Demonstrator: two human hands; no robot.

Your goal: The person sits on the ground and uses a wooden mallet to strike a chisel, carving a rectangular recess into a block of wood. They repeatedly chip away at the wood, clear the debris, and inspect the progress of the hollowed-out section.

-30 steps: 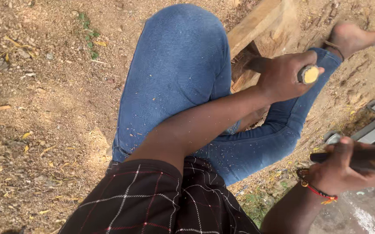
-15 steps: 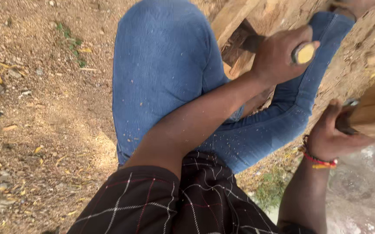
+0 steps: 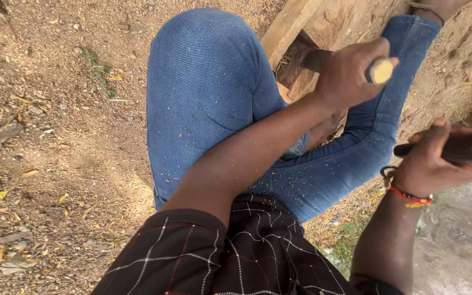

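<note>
My left hand (image 3: 350, 74) is closed around a chisel (image 3: 380, 71) with a yellow butt end. Its dark blade points into a notch in a wooden beam (image 3: 290, 24) lying on the ground. My left arm crosses over my bent knee in blue jeans (image 3: 208, 93). My right hand (image 3: 432, 161), with a red bracelet at the wrist, grips the dark handle of a striking tool (image 3: 468, 146). It is raised to the right of the chisel. The tool's head is blurred and cut off by the frame edge.
Bare dirt with dry leaves, small stones and wood chips (image 3: 45, 164) lies to the left. A patch of grass (image 3: 350, 240) and a pale concrete slab (image 3: 459, 240) are at the lower right. My other leg stretches along the beam toward the upper right.
My right hand has lifted the striking tool from low at the right up to near chisel height. My left hand has stayed on the chisel at the notch.
</note>
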